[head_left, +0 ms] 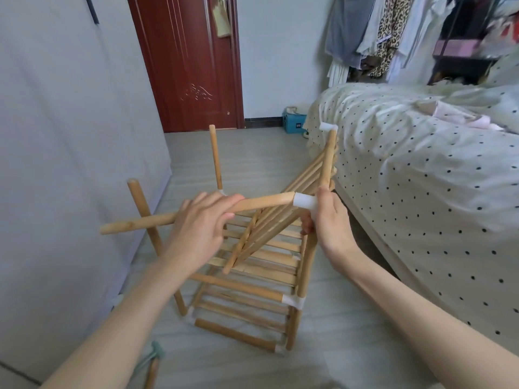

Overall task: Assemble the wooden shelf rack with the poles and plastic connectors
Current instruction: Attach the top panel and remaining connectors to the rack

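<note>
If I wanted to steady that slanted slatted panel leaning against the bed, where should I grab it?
Probably by its thick side pole, midway up, reaching from the near side. That pole is round, bare and exposed, while the thin slats look weaker. The right hand already grips near the white connector at its lower end; the left hand holds the horizontal pole.

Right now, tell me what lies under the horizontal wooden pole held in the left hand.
Under the horizontal wooden pole gripped by the left hand sit the rack's slatted wooden shelves. A tilted slatted panel and the hand cover part of them.
</note>
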